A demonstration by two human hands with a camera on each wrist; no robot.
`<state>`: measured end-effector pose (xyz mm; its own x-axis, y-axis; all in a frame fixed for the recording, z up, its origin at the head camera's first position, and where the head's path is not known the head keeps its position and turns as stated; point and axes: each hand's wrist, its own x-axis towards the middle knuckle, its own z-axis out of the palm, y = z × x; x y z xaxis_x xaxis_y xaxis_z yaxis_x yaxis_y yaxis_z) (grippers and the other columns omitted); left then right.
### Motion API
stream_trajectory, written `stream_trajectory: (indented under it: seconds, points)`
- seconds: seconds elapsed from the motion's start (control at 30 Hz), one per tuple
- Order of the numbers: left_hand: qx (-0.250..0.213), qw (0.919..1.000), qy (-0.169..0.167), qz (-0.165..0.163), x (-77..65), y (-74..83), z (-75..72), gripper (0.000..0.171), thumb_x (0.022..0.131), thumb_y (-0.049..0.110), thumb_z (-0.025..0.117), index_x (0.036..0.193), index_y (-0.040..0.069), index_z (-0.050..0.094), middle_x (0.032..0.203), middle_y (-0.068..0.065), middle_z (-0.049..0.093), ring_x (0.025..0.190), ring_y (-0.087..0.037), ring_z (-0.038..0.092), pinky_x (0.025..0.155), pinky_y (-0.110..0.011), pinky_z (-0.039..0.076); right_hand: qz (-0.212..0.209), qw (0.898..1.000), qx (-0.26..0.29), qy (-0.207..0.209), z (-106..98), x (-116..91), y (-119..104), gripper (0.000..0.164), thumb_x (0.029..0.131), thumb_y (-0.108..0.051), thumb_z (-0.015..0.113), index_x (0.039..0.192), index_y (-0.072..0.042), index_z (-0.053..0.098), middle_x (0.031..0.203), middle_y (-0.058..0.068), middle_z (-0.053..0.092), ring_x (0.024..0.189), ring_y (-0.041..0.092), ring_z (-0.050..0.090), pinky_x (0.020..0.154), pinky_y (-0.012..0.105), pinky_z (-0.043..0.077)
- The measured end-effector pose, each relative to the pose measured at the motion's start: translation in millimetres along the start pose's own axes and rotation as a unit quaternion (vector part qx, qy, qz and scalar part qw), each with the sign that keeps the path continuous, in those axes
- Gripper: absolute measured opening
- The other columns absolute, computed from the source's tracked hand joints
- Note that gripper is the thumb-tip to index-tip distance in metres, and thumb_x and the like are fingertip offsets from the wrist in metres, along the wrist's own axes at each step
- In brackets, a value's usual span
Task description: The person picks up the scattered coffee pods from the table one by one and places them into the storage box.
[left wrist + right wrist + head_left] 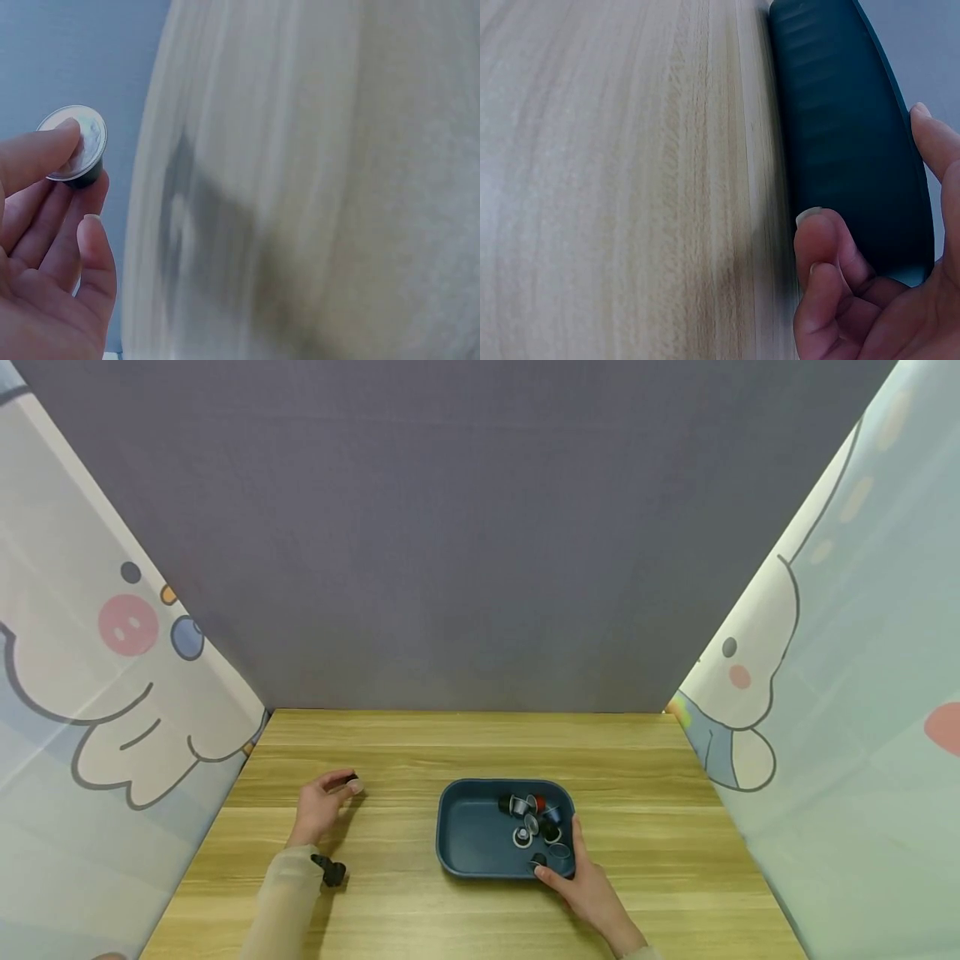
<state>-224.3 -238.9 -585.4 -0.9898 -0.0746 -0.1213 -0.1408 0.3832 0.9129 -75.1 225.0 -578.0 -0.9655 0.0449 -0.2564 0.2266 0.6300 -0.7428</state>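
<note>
My left hand point(318, 810) is raised over the left part of the table, away from the tray. It pinches a coffee capsule point(91, 139) with a dark body and a silver foil lid, the thumb lying on the foil. A dark blue rectangular tray point(472, 839) stands on the table, right of that hand. At its near right corner, my right hand point(594, 897) grips the wall, the thumb at the rim. Several coffee capsules lie loose in the tray's right half, among them a red capsule point(540, 803) and a black capsule point(550, 830).
The wooden table point(405, 910) runs back to a grey curtain point(465, 568). Cartoon-printed sheets point(847, 635) hang along both sides. A small black device point(332, 871) is worn on the left wrist.
</note>
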Motion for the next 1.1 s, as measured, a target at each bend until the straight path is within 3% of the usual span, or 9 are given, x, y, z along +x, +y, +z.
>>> stream_trajectory:
  seconds: [0.43,0.63,0.8,0.93,1.0,1.1]
  points:
    - [0.014,0.9995,0.003,0.027,-4.6,23.7,-1.4,0.044,0.094,0.028,0.072,0.132,0.006,0.064,0.134,-0.017,0.061,0.124,-0.031,0.054,0.082,-0.024,0.047,0.002,1.000,-0.001,-0.003,1,0,3,0.116,0.086,-0.058,0.070,0.161,-0.015,-0.008,0.058,0.005,0.051,0.050,0.020,0.051,0.058,0.033,0.040]
    - [0.016,0.9988,0.000,0.047,-8.0,37.5,3.4,0.044,0.093,0.029,0.074,0.130,0.006,0.066,0.132,-0.018,0.062,0.113,-0.032,0.060,0.075,-0.025,0.050,0.004,1.000,-0.011,0.004,0,1,2,0.117,0.085,-0.060,0.070,0.161,-0.016,-0.007,0.061,0.006,0.053,0.055,0.020,0.053,0.062,0.035,0.043]
    - [0.008,0.9981,-0.004,0.061,-9.8,46.2,6.3,0.041,0.092,0.026,0.075,0.128,0.007,0.067,0.131,-0.015,0.062,0.108,-0.031,0.061,0.069,-0.027,0.050,0.006,1.000,0.000,0.001,1,2,3,0.116,0.086,-0.058,0.071,0.161,-0.017,-0.008,0.057,0.006,0.054,0.050,0.021,0.053,0.058,0.034,0.042]
    - [0.006,0.9977,-0.005,0.067,-11.8,51.8,8.1,0.039,0.091,0.023,0.076,0.127,0.009,0.068,0.130,-0.015,0.063,0.095,-0.031,0.063,0.060,-0.028,0.048,-0.001,1.000,-0.011,0.014,1,2,3,0.116,0.085,-0.058,0.072,0.161,-0.014,-0.003,0.079,0.017,0.066,0.064,0.024,0.062,0.066,0.041,0.051]
    - [0.009,0.9974,-0.006,0.071,-12.8,54.8,9.2,0.038,0.091,0.023,0.076,0.126,0.009,0.069,0.129,-0.016,0.064,0.091,-0.030,0.063,0.058,-0.029,0.048,-0.008,0.999,-0.022,0.022,1,2,4,0.116,0.085,-0.058,0.072,0.161,-0.012,-0.002,0.092,0.023,0.067,0.073,0.027,0.064,0.072,0.047,0.053]
    - [0.016,0.9969,-0.006,0.077,-14.0,59.0,11.2,0.037,0.090,0.022,0.077,0.125,0.009,0.070,0.128,-0.016,0.064,0.091,-0.027,0.063,0.062,-0.030,0.050,-0.011,0.999,-0.027,0.026,1,2,4,0.116,0.085,-0.058,0.072,0.161,-0.011,-0.001,0.098,0.028,0.067,0.079,0.030,0.066,0.076,0.050,0.053]
